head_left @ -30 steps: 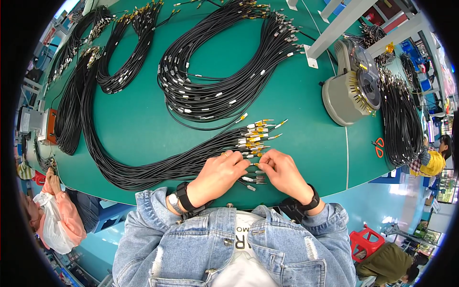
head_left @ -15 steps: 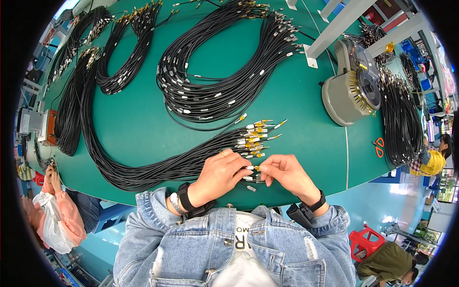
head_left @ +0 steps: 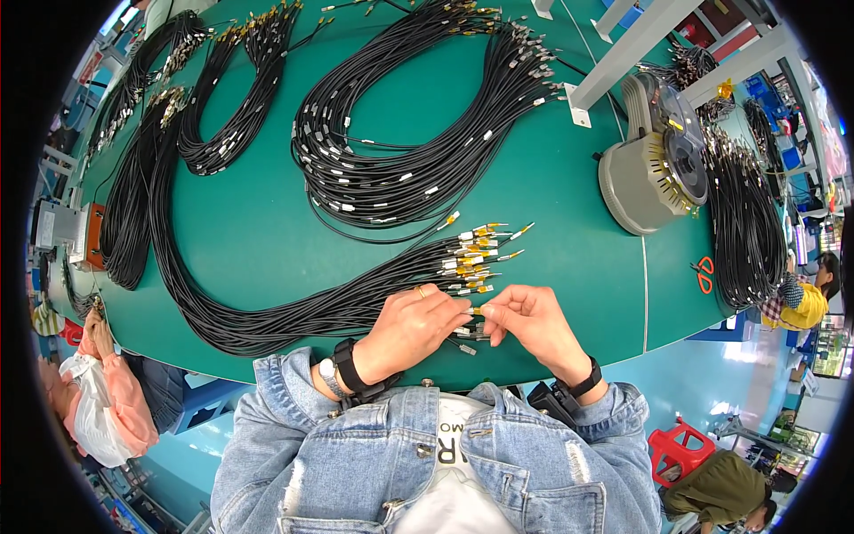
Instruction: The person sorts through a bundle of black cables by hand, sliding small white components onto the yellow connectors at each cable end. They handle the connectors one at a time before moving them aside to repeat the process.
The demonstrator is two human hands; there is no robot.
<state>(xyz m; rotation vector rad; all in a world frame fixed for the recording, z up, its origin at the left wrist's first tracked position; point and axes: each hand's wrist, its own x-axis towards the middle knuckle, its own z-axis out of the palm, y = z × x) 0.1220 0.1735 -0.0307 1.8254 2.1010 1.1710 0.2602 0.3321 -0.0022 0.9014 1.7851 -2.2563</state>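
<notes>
A thick bundle of black cables [head_left: 258,325] curves across the green table and ends in front of me in yellow and white tagged tips [head_left: 471,258]. My left hand [head_left: 414,325] lies over the near cable ends, its fingers closed around one cable close to its tip. My right hand [head_left: 525,320] pinches the yellow-tipped end [head_left: 477,311] of that same cable between thumb and forefinger. The two hands almost meet there. Several other tagged ends [head_left: 467,338] stick out just below my fingers. The fine detail of the pinched tip is hidden by the fingertips.
A large looped cable bundle [head_left: 356,178] lies farther back, with smaller bundles [head_left: 236,125] at the far left. On the right stand a grey round machine [head_left: 654,169], orange-handled scissors [head_left: 704,276] and a hanging cable bundle [head_left: 752,231]. A person in pink [head_left: 116,400] sits at the left.
My left fingers have slid slightly right toward the tip and cover the white tag that showed before. My right hand keeps its pinch almost in place.
</notes>
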